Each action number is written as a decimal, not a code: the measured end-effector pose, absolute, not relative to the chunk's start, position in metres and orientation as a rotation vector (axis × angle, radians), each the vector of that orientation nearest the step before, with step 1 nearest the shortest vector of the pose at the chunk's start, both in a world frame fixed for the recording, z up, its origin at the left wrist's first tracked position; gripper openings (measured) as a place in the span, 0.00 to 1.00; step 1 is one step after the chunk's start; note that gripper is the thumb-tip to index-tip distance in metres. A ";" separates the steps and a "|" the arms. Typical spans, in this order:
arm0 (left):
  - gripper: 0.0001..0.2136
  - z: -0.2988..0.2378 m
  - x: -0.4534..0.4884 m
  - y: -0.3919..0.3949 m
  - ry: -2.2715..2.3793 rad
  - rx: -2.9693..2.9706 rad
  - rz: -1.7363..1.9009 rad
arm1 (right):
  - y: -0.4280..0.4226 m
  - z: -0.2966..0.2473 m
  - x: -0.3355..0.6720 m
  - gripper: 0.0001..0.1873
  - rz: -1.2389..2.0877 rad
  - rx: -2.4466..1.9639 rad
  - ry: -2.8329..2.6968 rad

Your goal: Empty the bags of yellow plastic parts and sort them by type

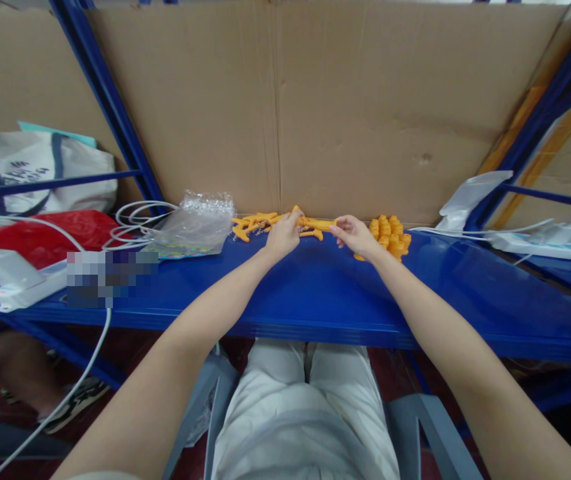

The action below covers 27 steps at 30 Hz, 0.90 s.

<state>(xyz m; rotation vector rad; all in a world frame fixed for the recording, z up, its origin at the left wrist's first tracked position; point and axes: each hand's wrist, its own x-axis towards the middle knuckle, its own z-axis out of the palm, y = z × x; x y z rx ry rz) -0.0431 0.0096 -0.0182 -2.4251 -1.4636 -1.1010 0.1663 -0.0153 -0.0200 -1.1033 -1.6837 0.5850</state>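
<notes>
My left hand (pixel 284 235) is closed, thumb and fingers pinching the left end of a long orange plastic piece (pixel 318 225). The other end of that piece meets the fingertips of my right hand (pixel 355 236), which are also drawn together. Just below it on the blue shelf lies a ridged orange part (pixel 312 234). Left of my left hand, several thin orange parts (pixel 250 224) are spread beside small metallic-looking bits. Close by my right hand is a cluster of rounded orange plastic pieces (pixel 390 235). The exact kind of these parts is too small to make out.
The blue metal shelf (pixel 315 293) backs onto a cardboard panel (pixel 345 100). At left are a clear plastic bag (pixel 195 227), coiled white cables (pixel 130 223), a power strip (pixel 30 285), a red bag (pixel 65 230) and a canvas bag (pixel 83 170). Another power strip (pixel 550 241) lies at right.
</notes>
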 end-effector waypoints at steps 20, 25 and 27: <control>0.17 -0.016 -0.040 -0.002 -1.571 -2.483 -0.819 | -0.008 -0.026 0.184 0.12 -0.110 -1.224 -2.131; 0.17 -0.019 -0.039 -0.002 -1.506 -2.503 -0.801 | -0.014 -0.026 0.179 0.16 -0.090 -1.266 -2.147; 0.17 -0.020 -0.040 -0.002 -1.470 -2.524 -0.790 | -0.015 -0.028 0.175 0.16 -0.057 -1.265 -2.143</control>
